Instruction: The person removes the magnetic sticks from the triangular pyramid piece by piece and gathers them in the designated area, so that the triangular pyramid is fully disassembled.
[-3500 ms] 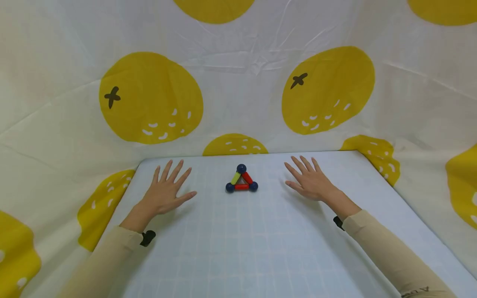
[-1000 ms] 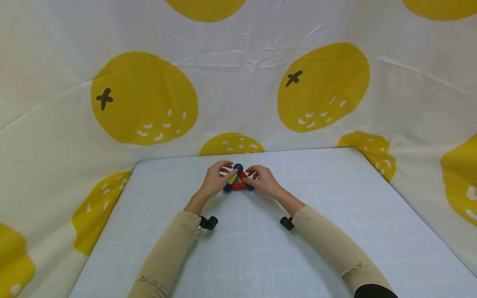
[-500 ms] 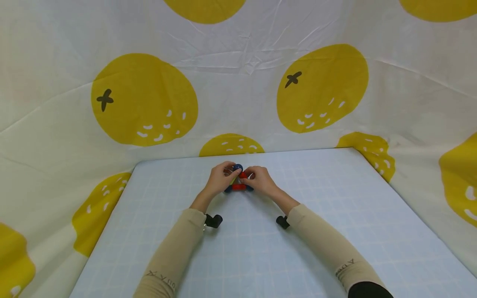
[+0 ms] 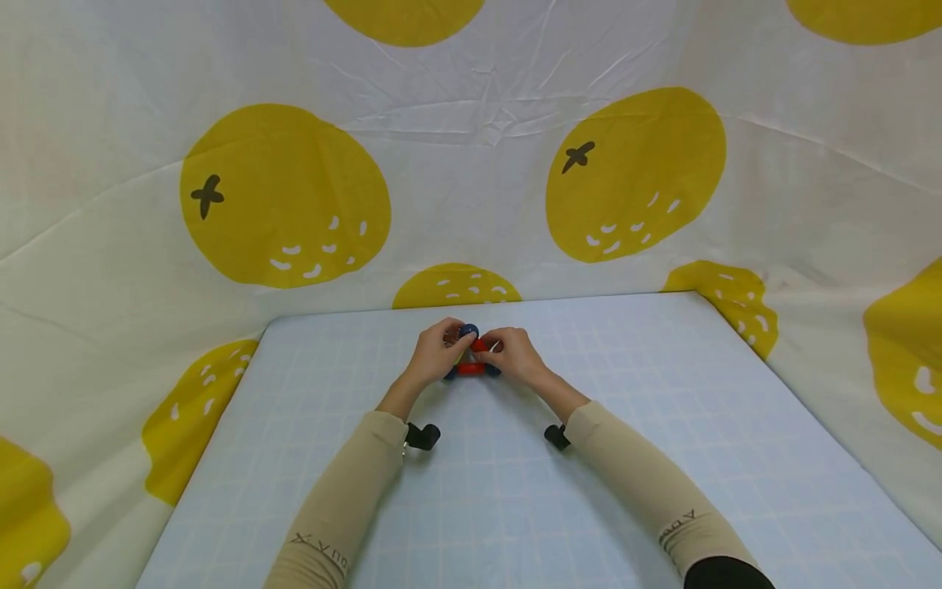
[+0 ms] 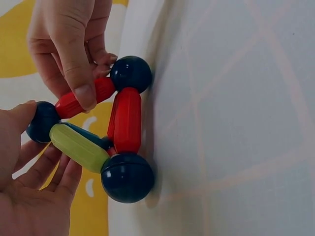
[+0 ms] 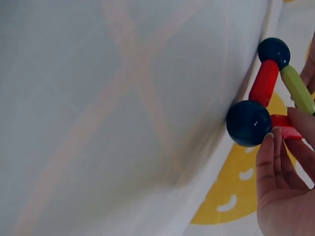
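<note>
A small frame of dark blue balls and ribbed rods, like a magnetic building toy, stands near the table's far edge. Its front red rod (image 4: 471,370) lies low between two balls. My left hand (image 4: 432,356) pinches the top dark blue ball (image 5: 43,118), from which a lime-green rod (image 5: 79,147) slopes down. From the other side my right hand (image 4: 518,357) grips the sloping red rod (image 5: 84,98) between thumb and fingers. A teal rod (image 5: 88,135) shows behind the green one. In the head view, fingers cover much of the green rod and the lower balls.
The table (image 4: 486,491) wears a pale blue checked cover. Behind it hangs a white curtain (image 4: 471,204) with yellow fruit prints, close to the toy. A black wrist camera (image 4: 423,437) sits by the left cuff, another (image 4: 557,437) by the right.
Earliest, both hands were spread flat on either side of the toy. They came inward to it, and their fingers then tightened on it. The toy has stayed in about the same place.
</note>
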Available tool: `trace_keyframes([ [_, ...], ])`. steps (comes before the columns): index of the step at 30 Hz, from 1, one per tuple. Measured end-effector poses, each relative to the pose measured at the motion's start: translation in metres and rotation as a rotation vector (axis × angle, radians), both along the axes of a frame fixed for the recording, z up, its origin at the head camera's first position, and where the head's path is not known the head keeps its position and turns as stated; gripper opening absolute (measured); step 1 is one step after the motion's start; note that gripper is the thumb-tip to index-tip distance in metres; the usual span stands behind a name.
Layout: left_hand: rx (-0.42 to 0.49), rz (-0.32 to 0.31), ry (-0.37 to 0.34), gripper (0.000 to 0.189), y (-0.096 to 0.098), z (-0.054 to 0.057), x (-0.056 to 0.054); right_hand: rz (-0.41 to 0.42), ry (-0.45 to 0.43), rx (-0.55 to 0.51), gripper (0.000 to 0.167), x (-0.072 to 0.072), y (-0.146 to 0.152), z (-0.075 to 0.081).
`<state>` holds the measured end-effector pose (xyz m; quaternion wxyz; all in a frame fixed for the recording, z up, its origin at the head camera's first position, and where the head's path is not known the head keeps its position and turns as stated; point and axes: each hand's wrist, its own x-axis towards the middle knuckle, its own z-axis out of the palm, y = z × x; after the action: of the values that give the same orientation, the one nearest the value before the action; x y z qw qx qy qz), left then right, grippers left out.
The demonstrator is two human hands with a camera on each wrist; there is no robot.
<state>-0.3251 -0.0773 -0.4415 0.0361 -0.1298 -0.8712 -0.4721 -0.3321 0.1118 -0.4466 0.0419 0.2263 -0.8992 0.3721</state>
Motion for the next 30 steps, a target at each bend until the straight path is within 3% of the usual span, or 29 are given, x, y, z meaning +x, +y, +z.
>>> trace_keyframes([
  [8,0.040,0.062,-0.040,0.043,-0.011,-0.001,-0.001,-0.017,-0.016,-0.007,0.023,0.003,0.004,0.000],
  [17,0.023,0.067,-0.046,0.041,-0.026,0.001,0.002,-0.008,-0.027,0.000,0.023,0.004,0.013,0.005],
  [30,-0.020,0.083,-0.036,0.040,-0.054,-0.007,0.004,-0.018,-0.102,-0.037,0.015,0.008,0.035,0.004],
])
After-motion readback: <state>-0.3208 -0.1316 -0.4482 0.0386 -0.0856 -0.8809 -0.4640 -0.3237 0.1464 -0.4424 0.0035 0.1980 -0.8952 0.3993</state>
